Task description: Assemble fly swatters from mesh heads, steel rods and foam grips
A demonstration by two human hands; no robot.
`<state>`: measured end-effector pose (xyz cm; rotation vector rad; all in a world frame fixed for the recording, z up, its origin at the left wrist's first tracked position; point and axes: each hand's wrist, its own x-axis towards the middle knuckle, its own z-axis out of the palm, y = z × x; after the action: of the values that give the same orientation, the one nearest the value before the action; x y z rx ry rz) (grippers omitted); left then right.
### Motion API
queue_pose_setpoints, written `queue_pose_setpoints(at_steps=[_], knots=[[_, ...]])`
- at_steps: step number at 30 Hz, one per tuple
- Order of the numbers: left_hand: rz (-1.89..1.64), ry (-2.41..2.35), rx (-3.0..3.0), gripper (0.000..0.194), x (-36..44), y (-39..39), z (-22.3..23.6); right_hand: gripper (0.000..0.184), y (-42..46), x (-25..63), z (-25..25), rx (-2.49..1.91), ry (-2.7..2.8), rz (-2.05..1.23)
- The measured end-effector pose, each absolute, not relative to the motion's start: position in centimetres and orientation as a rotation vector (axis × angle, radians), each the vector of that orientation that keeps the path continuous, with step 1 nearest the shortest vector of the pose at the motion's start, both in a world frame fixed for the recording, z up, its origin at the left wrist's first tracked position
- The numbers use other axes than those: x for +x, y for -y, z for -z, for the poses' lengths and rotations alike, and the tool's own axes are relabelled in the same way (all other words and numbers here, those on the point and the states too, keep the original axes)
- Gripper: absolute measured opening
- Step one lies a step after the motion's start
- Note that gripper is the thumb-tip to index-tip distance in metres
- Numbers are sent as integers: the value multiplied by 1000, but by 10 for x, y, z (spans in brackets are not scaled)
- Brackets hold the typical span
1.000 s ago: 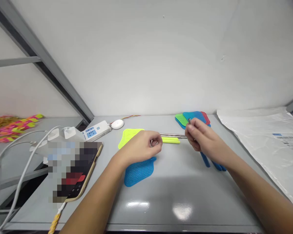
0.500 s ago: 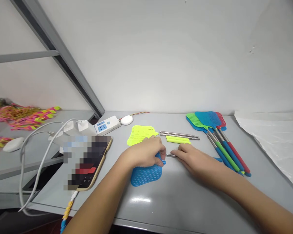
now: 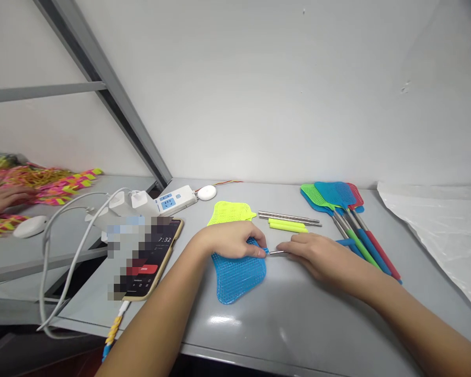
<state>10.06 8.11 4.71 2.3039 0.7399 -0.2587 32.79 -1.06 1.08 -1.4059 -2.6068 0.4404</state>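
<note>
My left hand [image 3: 241,241] pinches a blue fly swatter head [image 3: 239,277] near its narrow neck, the perforated part lying over the table. In my right hand [image 3: 314,254] is a thin metal rod [image 3: 277,253]; its tip meets the neck of the blue head, though how far it sits inside I cannot tell. A blue grip [image 3: 345,242] shows behind my right hand, toward the finished-looking swatters. Beyond my left hand lies a yellow swatter head [image 3: 231,211]. Beside it are several metal rods [image 3: 288,217] and yellow grip tubes [image 3: 286,226].
Several assembled fly swatters [image 3: 335,196] are piled at the right, near a white plastic sheet [image 3: 435,209]. At left stand a phone [image 3: 160,262], a power strip [image 3: 176,200] and white cables [image 3: 68,267]. Another person's hand [image 3: 8,201] touches colourful strips [image 3: 68,186] at far left.
The blue head has turned flatter, and its neck has met the rod tip, closing the gap between them. Another person's hand has come into view at far left.
</note>
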Motion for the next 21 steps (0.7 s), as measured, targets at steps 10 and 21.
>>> queue_pose_setpoints(at_steps=[10,21], knots=[[211,-606,2236,25,101,-85,-39,27,14,329,-22,-1475,2566,-431],[215,-621,2227,27,101,-86,-38,30,15,330,-26,-1438,2588,-384]])
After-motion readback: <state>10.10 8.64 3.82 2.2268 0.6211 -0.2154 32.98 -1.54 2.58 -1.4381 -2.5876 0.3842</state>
